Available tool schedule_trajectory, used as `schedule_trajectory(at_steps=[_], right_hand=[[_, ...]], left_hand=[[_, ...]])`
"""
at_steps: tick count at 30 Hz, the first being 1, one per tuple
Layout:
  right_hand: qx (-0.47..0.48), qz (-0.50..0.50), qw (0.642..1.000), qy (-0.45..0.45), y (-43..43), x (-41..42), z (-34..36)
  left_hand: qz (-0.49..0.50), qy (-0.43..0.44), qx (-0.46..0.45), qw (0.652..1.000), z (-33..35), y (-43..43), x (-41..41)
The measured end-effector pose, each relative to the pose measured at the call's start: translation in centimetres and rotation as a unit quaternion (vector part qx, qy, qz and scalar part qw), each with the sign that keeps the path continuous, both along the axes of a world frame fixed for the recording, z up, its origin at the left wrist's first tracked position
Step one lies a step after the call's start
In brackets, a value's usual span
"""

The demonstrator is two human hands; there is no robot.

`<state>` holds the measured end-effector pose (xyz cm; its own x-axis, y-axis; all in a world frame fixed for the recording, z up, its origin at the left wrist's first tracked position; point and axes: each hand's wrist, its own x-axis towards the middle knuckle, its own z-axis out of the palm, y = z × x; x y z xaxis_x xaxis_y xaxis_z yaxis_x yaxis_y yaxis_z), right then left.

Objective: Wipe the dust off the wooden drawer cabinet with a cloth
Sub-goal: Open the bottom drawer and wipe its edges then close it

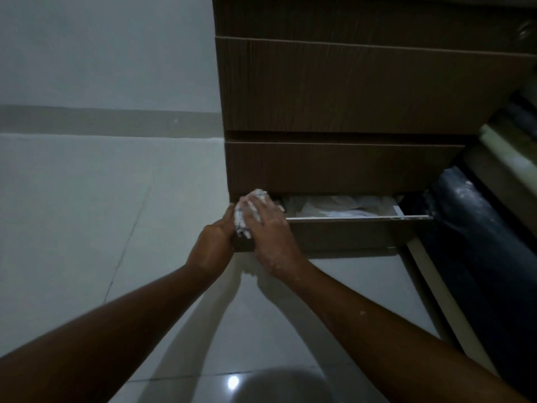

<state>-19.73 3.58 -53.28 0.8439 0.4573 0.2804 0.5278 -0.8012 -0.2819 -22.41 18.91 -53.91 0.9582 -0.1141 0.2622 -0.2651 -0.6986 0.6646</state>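
Note:
A brown wooden drawer cabinet (348, 91) stands against the wall. Its bottom drawer (348, 232) is pulled out a little and holds white folded things. A crumpled white cloth (242, 221) lies on the drawer's left front corner. My right hand (268, 225) presses flat on the cloth, fingers spread over it. My left hand (216, 235) grips the drawer's left end beside the cloth, thumb on top of the edge.
Pale glossy floor tiles (116, 228) spread to the left and below. A grey skirting band (101, 120) runs along the white wall. Dark rolled bundles (476, 216) and a bed frame edge lie close to the cabinet's right side.

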Motion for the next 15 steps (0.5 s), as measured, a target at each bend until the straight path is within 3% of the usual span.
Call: schedule_trajectory(at_steps=[4, 7, 10, 15], right_hand=[[-0.021, -0.005, 0.999, -0.033, 0.1, 0.1, -0.7], [-0.041, 0.016, 0.997, -0.067, -2.2, -0.1, -0.8], [-0.039, 0.009, 0.996, -0.075, -5.1, 0.2, -0.5], [-0.037, -0.058, 0.994, -0.081, -11.8, 1.1, -0.9]], left_hand=[[0.021, -0.079, 0.027, 0.996, -0.4, 0.0, 0.2], [-0.012, -0.128, 0.111, 0.985, -0.8, 0.8, 0.7], [-0.013, -0.124, 0.173, 0.977, -1.1, 1.1, 1.0], [-0.008, -0.139, 0.171, 0.975, -0.7, 0.5, 0.8]])
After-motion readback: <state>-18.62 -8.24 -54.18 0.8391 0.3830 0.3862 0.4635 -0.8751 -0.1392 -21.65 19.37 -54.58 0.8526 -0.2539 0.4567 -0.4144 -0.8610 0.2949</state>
